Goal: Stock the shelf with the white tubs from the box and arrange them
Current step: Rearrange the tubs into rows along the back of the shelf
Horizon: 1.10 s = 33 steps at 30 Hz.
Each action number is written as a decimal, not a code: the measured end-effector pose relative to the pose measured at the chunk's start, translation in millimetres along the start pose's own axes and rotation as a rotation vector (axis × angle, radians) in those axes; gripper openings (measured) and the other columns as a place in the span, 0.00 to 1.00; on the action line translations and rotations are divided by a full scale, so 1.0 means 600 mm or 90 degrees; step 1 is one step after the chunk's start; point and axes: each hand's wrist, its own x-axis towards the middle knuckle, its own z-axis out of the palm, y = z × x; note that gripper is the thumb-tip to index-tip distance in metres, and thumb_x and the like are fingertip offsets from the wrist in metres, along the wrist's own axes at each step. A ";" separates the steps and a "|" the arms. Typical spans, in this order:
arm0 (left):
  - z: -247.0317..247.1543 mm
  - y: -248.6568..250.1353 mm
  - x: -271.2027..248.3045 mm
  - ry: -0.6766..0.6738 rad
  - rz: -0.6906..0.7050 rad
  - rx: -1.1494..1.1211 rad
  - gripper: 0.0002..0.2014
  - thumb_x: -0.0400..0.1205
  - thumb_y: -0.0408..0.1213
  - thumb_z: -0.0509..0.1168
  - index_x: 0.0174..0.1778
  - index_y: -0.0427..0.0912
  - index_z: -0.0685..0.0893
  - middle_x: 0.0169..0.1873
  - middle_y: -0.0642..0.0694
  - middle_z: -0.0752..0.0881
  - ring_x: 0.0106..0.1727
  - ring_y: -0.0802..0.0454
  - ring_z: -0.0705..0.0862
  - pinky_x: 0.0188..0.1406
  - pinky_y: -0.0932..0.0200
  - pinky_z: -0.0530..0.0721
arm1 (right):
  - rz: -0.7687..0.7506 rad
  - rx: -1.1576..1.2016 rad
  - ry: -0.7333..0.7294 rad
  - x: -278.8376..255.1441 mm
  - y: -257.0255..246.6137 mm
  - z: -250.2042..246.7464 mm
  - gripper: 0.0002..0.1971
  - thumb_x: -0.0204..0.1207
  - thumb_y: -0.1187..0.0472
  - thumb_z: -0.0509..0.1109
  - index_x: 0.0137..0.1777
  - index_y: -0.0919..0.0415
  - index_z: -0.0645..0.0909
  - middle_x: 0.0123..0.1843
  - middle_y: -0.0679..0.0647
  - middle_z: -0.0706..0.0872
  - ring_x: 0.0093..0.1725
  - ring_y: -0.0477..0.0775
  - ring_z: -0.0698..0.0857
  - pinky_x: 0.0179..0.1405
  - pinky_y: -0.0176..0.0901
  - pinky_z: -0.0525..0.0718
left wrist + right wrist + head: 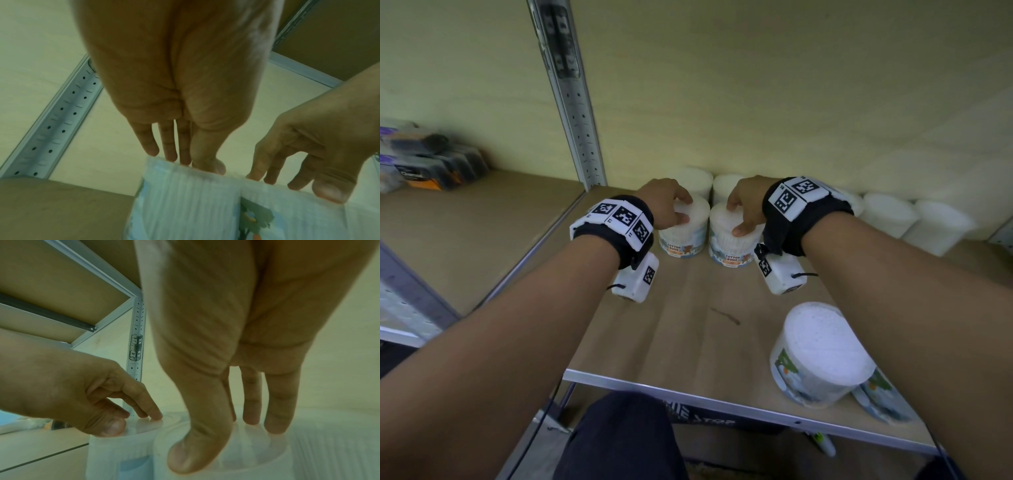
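At the lower right of the head view, near the front edge of the shelf, one white tub lies tilted against a partly hidden one, nearer the right arm than the left. At frame centre, the left hand grasps the lid rim of the left tub from above and the right hand grasps the right tub likewise; both stand upright, axes vertical, side by side and touching. Directly beyond them the back-row tubs stand along the rear wall, so any push goes toward frame top; no box is visible.
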 end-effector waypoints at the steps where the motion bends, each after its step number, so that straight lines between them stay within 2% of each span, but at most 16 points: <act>1: -0.002 0.001 -0.001 -0.007 0.001 0.007 0.24 0.80 0.44 0.67 0.73 0.46 0.76 0.74 0.44 0.72 0.75 0.44 0.71 0.71 0.55 0.69 | 0.000 -0.002 -0.003 -0.004 -0.002 0.000 0.34 0.72 0.49 0.75 0.72 0.70 0.75 0.71 0.65 0.80 0.70 0.63 0.80 0.62 0.47 0.78; 4: -0.008 0.003 -0.012 -0.021 0.005 0.022 0.25 0.80 0.45 0.68 0.73 0.47 0.76 0.74 0.44 0.73 0.74 0.44 0.72 0.70 0.55 0.70 | 0.021 0.002 -0.020 -0.017 -0.009 0.001 0.34 0.70 0.50 0.78 0.74 0.62 0.75 0.73 0.56 0.79 0.70 0.58 0.79 0.65 0.43 0.77; 7: -0.011 0.004 -0.031 -0.027 0.011 0.017 0.25 0.79 0.44 0.69 0.72 0.46 0.77 0.72 0.44 0.75 0.72 0.45 0.75 0.67 0.56 0.72 | 0.016 -0.006 -0.031 -0.033 -0.021 0.001 0.35 0.67 0.50 0.80 0.73 0.60 0.74 0.73 0.56 0.78 0.69 0.59 0.79 0.65 0.44 0.77; 11: -0.017 0.009 -0.066 -0.034 0.014 0.010 0.24 0.78 0.43 0.71 0.71 0.46 0.78 0.71 0.46 0.77 0.70 0.46 0.77 0.62 0.59 0.74 | 0.016 -0.046 -0.055 -0.058 -0.050 0.000 0.35 0.65 0.48 0.80 0.70 0.58 0.74 0.68 0.55 0.80 0.64 0.60 0.81 0.56 0.45 0.78; 12: -0.018 0.010 -0.077 -0.037 0.016 0.010 0.24 0.78 0.43 0.71 0.71 0.46 0.78 0.71 0.47 0.78 0.69 0.47 0.77 0.60 0.60 0.73 | 0.008 -0.064 -0.056 -0.064 -0.059 -0.002 0.35 0.61 0.46 0.81 0.67 0.55 0.75 0.65 0.54 0.81 0.60 0.60 0.83 0.54 0.45 0.80; 14: -0.021 0.013 -0.098 -0.042 0.022 0.016 0.24 0.77 0.43 0.71 0.70 0.46 0.79 0.69 0.48 0.79 0.68 0.47 0.78 0.59 0.61 0.73 | 0.020 -0.096 -0.052 -0.054 -0.060 0.006 0.36 0.47 0.38 0.81 0.55 0.46 0.75 0.54 0.50 0.86 0.48 0.58 0.86 0.51 0.51 0.86; 16: -0.022 0.014 -0.119 -0.041 0.032 0.023 0.23 0.76 0.43 0.72 0.68 0.45 0.80 0.68 0.47 0.81 0.67 0.48 0.79 0.57 0.63 0.73 | 0.018 -0.093 -0.069 -0.031 -0.056 0.023 0.34 0.36 0.34 0.78 0.44 0.45 0.73 0.43 0.48 0.86 0.39 0.55 0.87 0.45 0.55 0.89; 17: -0.022 0.014 -0.130 -0.044 0.035 0.025 0.23 0.76 0.42 0.73 0.68 0.45 0.81 0.67 0.46 0.81 0.66 0.48 0.80 0.57 0.62 0.74 | 0.012 -0.093 -0.083 -0.030 -0.059 0.028 0.34 0.36 0.34 0.78 0.42 0.46 0.73 0.41 0.48 0.86 0.38 0.55 0.87 0.44 0.55 0.89; 19: -0.022 0.013 -0.150 -0.053 0.033 0.017 0.23 0.75 0.41 0.73 0.67 0.45 0.81 0.65 0.47 0.82 0.65 0.48 0.80 0.58 0.61 0.75 | 0.007 -0.104 -0.096 -0.067 -0.087 0.019 0.33 0.42 0.37 0.82 0.45 0.50 0.75 0.41 0.50 0.86 0.40 0.57 0.87 0.45 0.56 0.89; 22: -0.020 0.013 -0.178 -0.064 0.034 0.006 0.22 0.75 0.40 0.74 0.65 0.44 0.82 0.64 0.47 0.83 0.64 0.49 0.81 0.58 0.60 0.76 | -0.021 -0.103 -0.085 -0.135 -0.123 0.006 0.32 0.54 0.44 0.84 0.54 0.57 0.77 0.50 0.57 0.88 0.47 0.60 0.87 0.46 0.49 0.85; 27: -0.015 0.015 -0.218 -0.070 0.038 0.017 0.22 0.75 0.42 0.74 0.65 0.45 0.82 0.63 0.47 0.82 0.63 0.49 0.80 0.55 0.61 0.74 | -0.055 -0.089 -0.129 -0.196 -0.141 0.001 0.32 0.67 0.51 0.80 0.66 0.65 0.74 0.64 0.61 0.82 0.47 0.55 0.76 0.41 0.42 0.74; 30: -0.011 0.017 -0.239 -0.070 0.044 0.017 0.21 0.75 0.43 0.73 0.65 0.47 0.81 0.64 0.48 0.81 0.63 0.50 0.79 0.57 0.60 0.75 | -0.064 -0.082 -0.146 -0.217 -0.143 0.000 0.31 0.69 0.52 0.79 0.67 0.66 0.73 0.67 0.61 0.81 0.48 0.54 0.74 0.29 0.39 0.69; 33: -0.007 0.019 -0.254 -0.068 0.053 0.014 0.21 0.75 0.44 0.73 0.64 0.47 0.82 0.63 0.49 0.81 0.62 0.50 0.80 0.57 0.59 0.76 | -0.070 -0.059 -0.143 -0.234 -0.144 0.005 0.30 0.67 0.51 0.80 0.63 0.64 0.74 0.65 0.60 0.82 0.48 0.54 0.75 0.32 0.41 0.71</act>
